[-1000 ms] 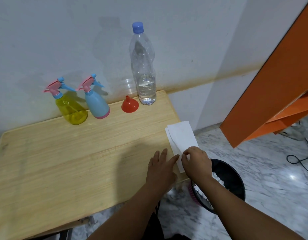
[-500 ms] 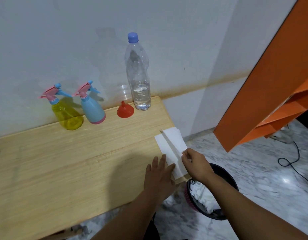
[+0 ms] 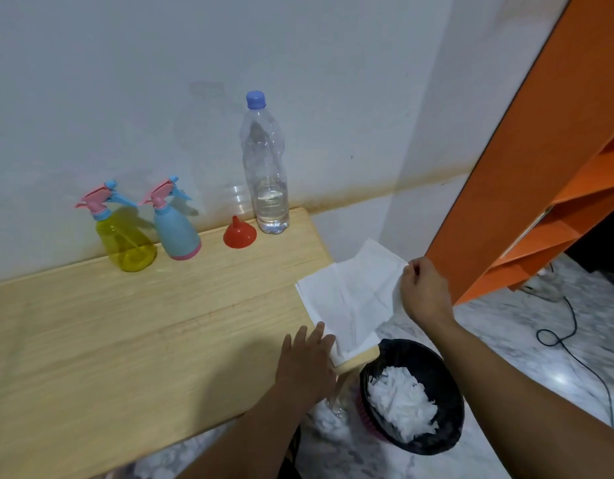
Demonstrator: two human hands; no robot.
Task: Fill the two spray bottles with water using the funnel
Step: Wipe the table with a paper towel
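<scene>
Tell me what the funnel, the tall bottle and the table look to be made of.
Funnel: probably plastic, opaque red, smooth with a slight sheen.
Tall bottle: thin clear plastic, judging by its dented, crumpled wall; blue cap, water low inside.
Table: wood or a wood-look laminate, pale with straight grain lines, matte; which one cannot be told.

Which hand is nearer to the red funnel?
Left. The left hand rests flat on the table in front of the red funnel; the right hand grips tissue beyond the table edge.

Yellow spray bottle (image 3: 126, 242), blue spray bottle (image 3: 176, 233), both pink triggers; red funnel (image 3: 239, 233); white tissue (image 3: 353, 295); orange shelf (image 3: 547, 167); bin (image 3: 436, 375) black, perhaps pink-based.
</scene>
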